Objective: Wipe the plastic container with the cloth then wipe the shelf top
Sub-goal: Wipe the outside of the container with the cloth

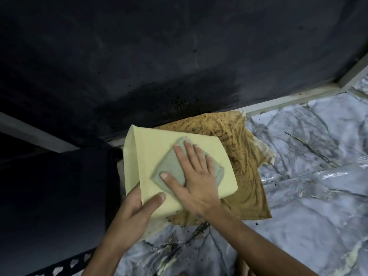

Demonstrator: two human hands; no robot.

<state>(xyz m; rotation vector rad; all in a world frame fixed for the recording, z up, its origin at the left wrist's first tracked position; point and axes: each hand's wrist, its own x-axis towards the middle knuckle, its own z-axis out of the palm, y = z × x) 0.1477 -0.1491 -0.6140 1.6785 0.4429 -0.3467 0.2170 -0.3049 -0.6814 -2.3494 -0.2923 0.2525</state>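
Note:
A pale yellow plastic container (151, 148) is tilted above the shelf top (310, 196), which is covered in grey marble-pattern film. My left hand (137, 208) grips the container's lower left corner, thumb on its top face. My right hand (195, 176) lies flat, fingers spread, pressing a folded grey-green cloth (171, 170) against the container's broad face. The cloth's right part is hidden under my palm.
Under the container lies a brown, stained, speckled sheet (235, 140) on the shelf top. A dark wall (159, 56) rises behind, with a pale frame edge (288, 98) along the shelf's back. A dark object (59, 196) and a perforated metal rail (65, 265) are at the left.

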